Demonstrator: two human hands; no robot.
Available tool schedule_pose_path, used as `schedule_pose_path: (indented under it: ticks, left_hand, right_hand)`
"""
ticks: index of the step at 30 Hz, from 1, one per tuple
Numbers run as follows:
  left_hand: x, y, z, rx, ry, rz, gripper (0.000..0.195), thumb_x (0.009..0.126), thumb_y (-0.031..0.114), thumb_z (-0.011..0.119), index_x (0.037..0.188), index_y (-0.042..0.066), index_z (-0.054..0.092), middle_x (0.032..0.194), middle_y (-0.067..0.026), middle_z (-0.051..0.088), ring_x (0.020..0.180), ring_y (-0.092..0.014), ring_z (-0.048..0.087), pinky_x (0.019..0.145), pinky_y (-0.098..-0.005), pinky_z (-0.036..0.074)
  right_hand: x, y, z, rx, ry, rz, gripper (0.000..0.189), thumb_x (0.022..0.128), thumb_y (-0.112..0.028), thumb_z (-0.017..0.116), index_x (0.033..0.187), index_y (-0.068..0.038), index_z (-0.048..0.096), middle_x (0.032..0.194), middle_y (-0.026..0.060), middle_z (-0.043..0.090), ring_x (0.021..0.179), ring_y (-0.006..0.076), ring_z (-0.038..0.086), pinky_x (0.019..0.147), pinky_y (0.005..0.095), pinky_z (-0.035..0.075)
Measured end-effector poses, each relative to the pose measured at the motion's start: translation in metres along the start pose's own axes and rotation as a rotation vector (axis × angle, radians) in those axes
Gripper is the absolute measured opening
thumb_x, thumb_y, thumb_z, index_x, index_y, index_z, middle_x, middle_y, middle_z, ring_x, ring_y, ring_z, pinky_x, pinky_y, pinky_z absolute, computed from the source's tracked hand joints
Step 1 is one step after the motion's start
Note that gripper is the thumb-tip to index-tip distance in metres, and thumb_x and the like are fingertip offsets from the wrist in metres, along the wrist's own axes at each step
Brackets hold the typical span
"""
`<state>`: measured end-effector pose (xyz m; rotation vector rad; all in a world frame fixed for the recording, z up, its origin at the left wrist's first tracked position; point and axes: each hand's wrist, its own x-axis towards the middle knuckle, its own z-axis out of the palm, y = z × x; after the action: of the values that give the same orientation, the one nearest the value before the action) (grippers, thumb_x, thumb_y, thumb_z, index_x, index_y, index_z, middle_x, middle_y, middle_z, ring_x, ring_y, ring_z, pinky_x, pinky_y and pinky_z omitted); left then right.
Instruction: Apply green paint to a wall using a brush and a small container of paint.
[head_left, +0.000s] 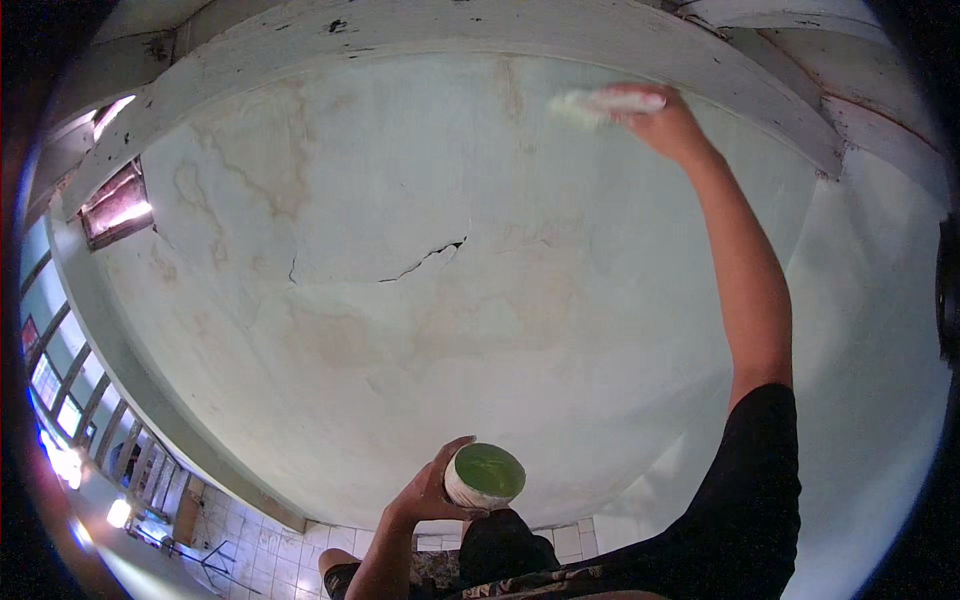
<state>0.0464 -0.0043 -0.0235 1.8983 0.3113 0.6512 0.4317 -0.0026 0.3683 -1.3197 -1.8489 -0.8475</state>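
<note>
My right hand (667, 127) is raised high at the upper right, gripping what looks like a paintbrush (577, 106), blurred by motion. Its pale bristle end points left, at or close to the upper part of a pale, stained wall (480, 187); whether it touches cannot be told. Low in front of my body, my left hand (427, 491) holds a round white tub (480, 499) from its left side, with fingers around it. Green paint (491, 469) shows inside the tub's mouth.
A jagged crack (424, 261) crosses the wall's middle. Overhead runs a chipped white beam (465, 30). At left are a small opening (116, 202) and a barred partition (97, 397). Below, a black stand (214, 561) rests on the tiled floor (262, 551).
</note>
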Motion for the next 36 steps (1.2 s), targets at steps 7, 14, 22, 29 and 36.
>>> schedule_pose_path:
  ticks: [7,14,22,29,36]
  left_hand:
    - [0.003,-0.017,-0.001,-0.074,0.002,-0.021,0.11,0.048,0.021,0.089,0.138,0.005,0.029,0.128,-0.0146,0.049,0.12,-0.026,0.047,0.101,-0.0384,0.037]
    - [-0.005,-0.014,-0.009,-0.028,0.002,0.0,0.11,0.048,0.021,0.089,0.138,0.005,0.028,0.127,-0.0138,0.049,0.119,-0.026,0.047,0.1,-0.0383,0.037]
    - [0.008,-0.02,0.001,-0.033,-0.021,0.043,0.109,0.046,0.024,0.088,0.137,0.005,0.03,0.13,-0.0152,0.047,0.121,-0.028,0.046,0.101,-0.038,0.037]
    - [0.006,-0.009,0.005,-0.021,-0.042,0.013,0.109,0.046,0.021,0.087,0.138,0.005,0.03,0.13,-0.0151,0.047,0.121,-0.028,0.046,0.101,-0.0382,0.036]
    - [-0.003,-0.011,0.001,-0.043,-0.053,-0.04,0.11,0.045,0.021,0.088,0.138,0.005,0.03,0.129,-0.0145,0.048,0.121,-0.027,0.046,0.101,-0.0379,0.036]
  right_hand:
    - [-0.026,-0.002,0.051,-0.322,0.179,-0.475,0.052,0.071,-0.005,0.062,0.121,-0.013,0.055,0.121,0.0077,0.058,0.104,0.0282,0.058,0.09,0.0364,0.049]
    - [-0.152,-0.042,0.095,-0.067,-0.238,-0.279,0.056,0.066,-0.009,0.064,0.121,-0.012,0.056,0.119,0.0054,0.059,0.103,0.0261,0.059,0.087,0.0362,0.051]
    - [-0.063,-0.031,0.036,-0.24,0.27,-0.412,0.049,0.072,-0.003,0.059,0.12,-0.014,0.057,0.113,0.0097,0.061,0.1,0.0296,0.058,0.086,0.0382,0.049]
    - [-0.165,-0.017,0.106,-0.244,-0.093,-0.357,0.057,0.069,-0.009,0.063,0.124,-0.015,0.054,0.117,0.0078,0.059,0.101,0.0271,0.06,0.084,0.0347,0.051]
    - [-0.134,-0.022,0.076,0.085,-0.468,-0.115,0.024,0.077,-0.007,0.065,0.101,-0.01,0.066,0.097,0.01,0.067,0.087,0.0256,0.064,0.079,0.0331,0.051]
